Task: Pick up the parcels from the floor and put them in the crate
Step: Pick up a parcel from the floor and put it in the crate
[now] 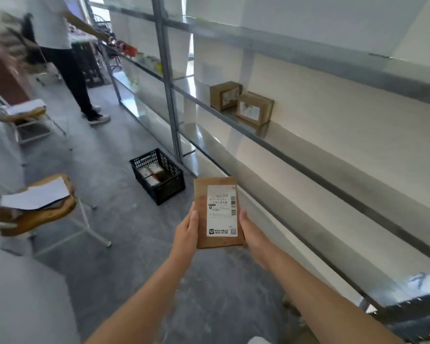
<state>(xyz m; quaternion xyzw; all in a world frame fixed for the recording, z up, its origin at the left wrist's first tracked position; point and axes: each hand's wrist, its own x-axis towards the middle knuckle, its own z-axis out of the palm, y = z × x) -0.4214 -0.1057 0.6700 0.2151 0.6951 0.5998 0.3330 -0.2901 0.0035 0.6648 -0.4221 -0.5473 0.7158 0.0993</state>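
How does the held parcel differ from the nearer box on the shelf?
The held parcel is gripped at its sides by the left hand and right hand; the shelf box stands on the shelf, untouched. The held parcel's label faces up toward the camera; the shelf box's faces the aisle. Both are brown cardboard with a white label.

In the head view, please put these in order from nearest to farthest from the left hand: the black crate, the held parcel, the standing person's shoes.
1. Parcel: held by the left hand itself, and by the right hand on its other side.
2. Crate: on the floor ahead, by the shelf post.
3. Shoes: far up the aisle, to the left.
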